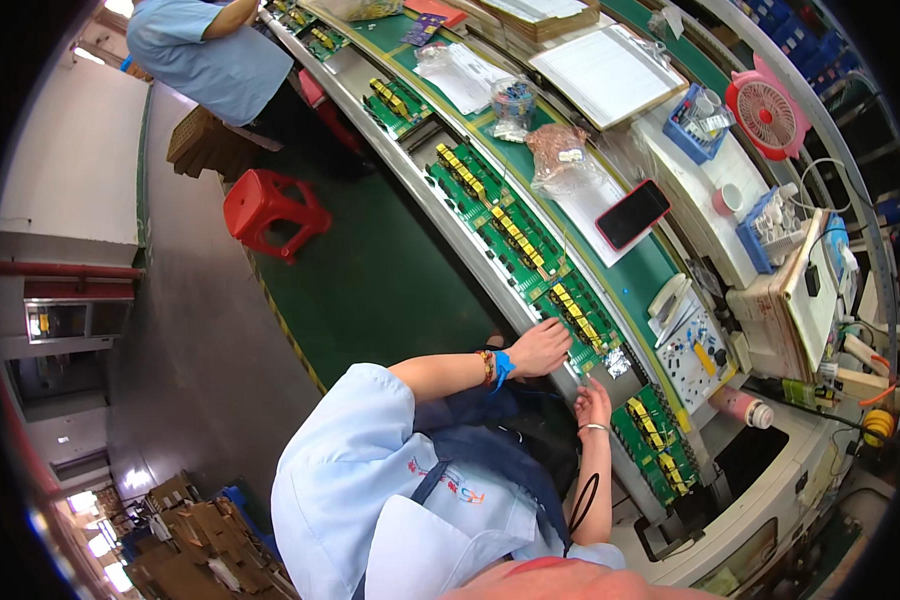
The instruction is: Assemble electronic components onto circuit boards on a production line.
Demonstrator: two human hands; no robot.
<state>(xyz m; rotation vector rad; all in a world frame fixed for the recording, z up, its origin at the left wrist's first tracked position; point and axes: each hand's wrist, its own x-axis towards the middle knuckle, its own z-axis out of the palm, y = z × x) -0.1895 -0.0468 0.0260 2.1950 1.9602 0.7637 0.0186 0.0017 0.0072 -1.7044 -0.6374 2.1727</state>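
The left hand [540,347] rested flat on a green circuit board [582,322] on the bench [630,270], gripping nothing; the right hand [594,403] hovered just near of it, fingers loosely curled, empty.

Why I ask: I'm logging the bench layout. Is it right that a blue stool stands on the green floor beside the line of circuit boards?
Not quite: the stool is red, not blue. The head view shows it on the green floor beside the line of circuit boards.
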